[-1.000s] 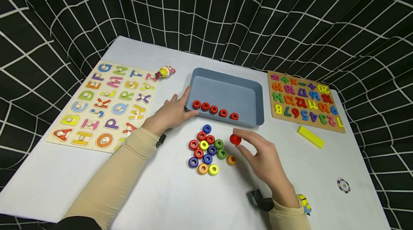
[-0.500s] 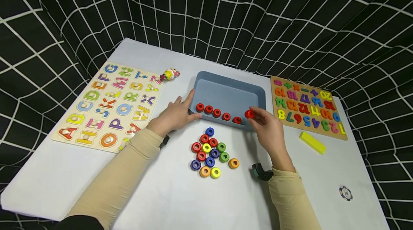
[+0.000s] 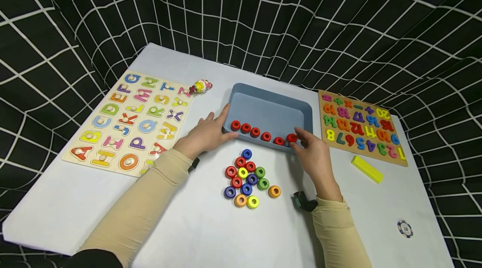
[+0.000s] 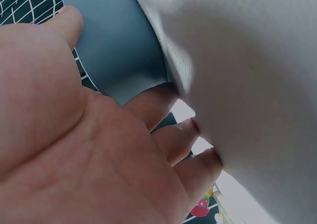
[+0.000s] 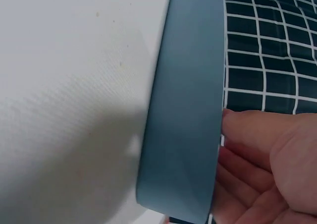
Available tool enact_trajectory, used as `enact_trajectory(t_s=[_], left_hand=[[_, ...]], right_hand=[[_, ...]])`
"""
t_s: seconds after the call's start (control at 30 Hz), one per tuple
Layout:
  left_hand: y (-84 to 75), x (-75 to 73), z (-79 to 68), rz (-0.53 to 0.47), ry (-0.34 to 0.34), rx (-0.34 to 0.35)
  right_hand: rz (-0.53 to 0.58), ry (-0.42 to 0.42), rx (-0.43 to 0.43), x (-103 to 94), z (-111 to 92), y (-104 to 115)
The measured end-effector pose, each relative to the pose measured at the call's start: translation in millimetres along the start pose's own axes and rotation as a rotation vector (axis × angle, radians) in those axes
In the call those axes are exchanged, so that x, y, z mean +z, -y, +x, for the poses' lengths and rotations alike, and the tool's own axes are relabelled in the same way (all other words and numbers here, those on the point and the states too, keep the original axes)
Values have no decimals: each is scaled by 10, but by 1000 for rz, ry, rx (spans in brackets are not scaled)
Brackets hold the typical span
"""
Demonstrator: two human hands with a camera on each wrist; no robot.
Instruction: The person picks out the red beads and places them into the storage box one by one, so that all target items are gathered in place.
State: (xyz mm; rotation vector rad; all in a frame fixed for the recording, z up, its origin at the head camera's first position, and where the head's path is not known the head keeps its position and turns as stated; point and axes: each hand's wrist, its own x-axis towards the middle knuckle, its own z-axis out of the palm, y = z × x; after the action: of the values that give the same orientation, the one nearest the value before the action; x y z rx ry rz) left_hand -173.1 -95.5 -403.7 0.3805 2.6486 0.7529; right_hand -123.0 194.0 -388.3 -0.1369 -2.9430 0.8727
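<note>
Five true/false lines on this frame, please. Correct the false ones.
1. The right hand holds a glossy red ring. True.
2. The left hand holds one too. False: it rests against the shallow blue-grey rectangular tray.
3. Five more red rings line the tray's near side. True.
4. The yellow rectangular block is inside the tray. False: it lies on the white cloth-covered table.
5. Both round green rings are outside the tray. True.
</note>
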Motion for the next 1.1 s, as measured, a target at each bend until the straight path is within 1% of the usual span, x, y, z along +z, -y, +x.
enact_trajectory(t_s=[0.1,0.3,0.5,0.6,0.67,0.73,0.8,0.9,0.97,1.1], left_hand=[[-4,3,-6,0,6,-1],[-17,2,-12,5,3,3],[-18,10,-2,11,7,6],[-22,7,-4,10,9,4],[-25,3,-7,12,8,3],[-28,-3,-10,10,6,3],[-31,-8,-12,12,5,4],[-37,-16,-15,7,6,0],[-38,-19,-17,11,4,-3],[-34,-22,-17,21,-2,1]], right_hand=[[-4,43,21,1,-13,-5],[16,21,1,-3,-44,-2],[28,12,4,4,-79,45],[28,-17,-55,10,-144,122],[28,-38,-125,31,-220,199],[27,-37,-212,68,-311,298],[20,-8,-288,125,-404,402],[-21,74,-357,232,-506,534],[-72,136,-365,301,-545,593],[-157,237,-325,397,-578,649]])
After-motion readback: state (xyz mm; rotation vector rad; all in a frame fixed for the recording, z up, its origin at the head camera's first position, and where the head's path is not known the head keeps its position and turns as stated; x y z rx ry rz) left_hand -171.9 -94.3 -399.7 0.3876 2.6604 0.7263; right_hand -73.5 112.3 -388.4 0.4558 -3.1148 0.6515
